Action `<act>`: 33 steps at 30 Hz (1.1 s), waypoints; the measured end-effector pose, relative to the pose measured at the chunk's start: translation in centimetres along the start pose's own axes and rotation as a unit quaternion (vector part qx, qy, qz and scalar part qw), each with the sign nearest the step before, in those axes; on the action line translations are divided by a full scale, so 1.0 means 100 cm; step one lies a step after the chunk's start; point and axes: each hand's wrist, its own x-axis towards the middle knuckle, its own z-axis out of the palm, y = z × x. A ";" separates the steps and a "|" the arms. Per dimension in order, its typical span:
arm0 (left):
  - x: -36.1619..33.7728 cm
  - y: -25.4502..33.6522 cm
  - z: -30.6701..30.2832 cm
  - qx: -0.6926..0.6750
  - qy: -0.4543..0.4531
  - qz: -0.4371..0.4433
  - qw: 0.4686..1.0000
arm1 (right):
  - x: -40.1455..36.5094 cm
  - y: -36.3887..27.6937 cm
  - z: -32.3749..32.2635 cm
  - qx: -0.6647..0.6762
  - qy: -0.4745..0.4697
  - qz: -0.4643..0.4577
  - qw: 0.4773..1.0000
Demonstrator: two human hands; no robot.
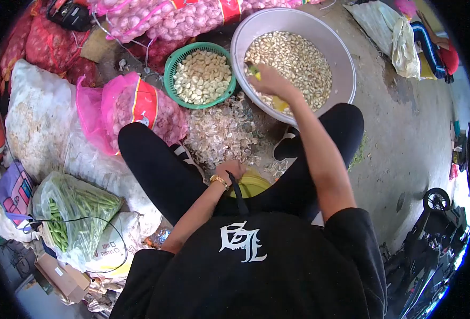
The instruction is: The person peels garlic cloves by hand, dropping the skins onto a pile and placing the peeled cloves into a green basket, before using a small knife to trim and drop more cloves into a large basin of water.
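- Lilac plastic forms the wide tub (pixel 338 45) beneath the right hand (pixel 271 84), and the cloves (pixel 290 53) to handle lie inside it, spread under and beyond that hand.
- Right-hand fingers are closed round a small yellow-and-green object (pixel 254 73), perhaps a tool handle; if it carries a blade, the edge is best turned away from the palm while reaching among cloves.
- Well apart from it, the left hand (pixel 231 170) is low between the thighs, beside a yellow-green item (pixel 253 183); I cannot tell whether its fingers are together or what they hold.
- A loose grip at the right hand should leave fingertips free to lift cloves without scattering them over the near rim.
- Pale, bare-looking cloves (pixel 203 80) fill the green basket (pixel 169 74) ahead of the left hand and left of the right one; keeping papery bits out of it would call for care.
- Loose skins (pixel 219 133) lie just ahead of the left hand, so dropping waste there seems the shortest, cleanest path.
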 end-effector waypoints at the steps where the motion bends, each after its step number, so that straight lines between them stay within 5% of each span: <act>1: -0.001 0.007 -0.017 -0.002 -0.031 0.002 1.000 | 0.004 -0.005 -0.018 -0.004 -0.003 -0.017 1.000; 8: 0.018 0.036 -0.051 -0.098 -0.041 -0.007 0.994 | 0.010 0.029 -0.098 -0.098 -0.001 -0.064 0.993; 12: 0.057 0.037 -0.038 -0.083 -0.023 0.027 0.996 | 0.014 0.072 -0.101 -0.136 -0.050 0.006 0.989; 16: 0.103 0.022 -0.045 -0.213 -0.082 0.030 0.973 | 0.031 0.120 -0.092 -0.146 -0.146 0.038 0.978; 18: 0.133 0.011 -0.044 -0.269 -0.009 0.076 0.960 | 0.040 0.143 -0.082 -0.146 -0.162 0.084 0.972; 20: 0.146 0.024 -0.077 -0.227 0.024 0.071 0.971 | 0.038 0.166 -0.070 -0.102 -0.154 0.035 0.982; 22: 0.165 0.018 -0.080 -0.246 0.160 0.116 0.949 | 0.032 0.168 -0.068 -0.105 -0.157 0.055 0.980; 33: 0.181 0.071 -0.098 -0.324 0.241 0.079 0.911 | 0.055 0.181 -0.062 -0.072 -0.155 0.066 0.983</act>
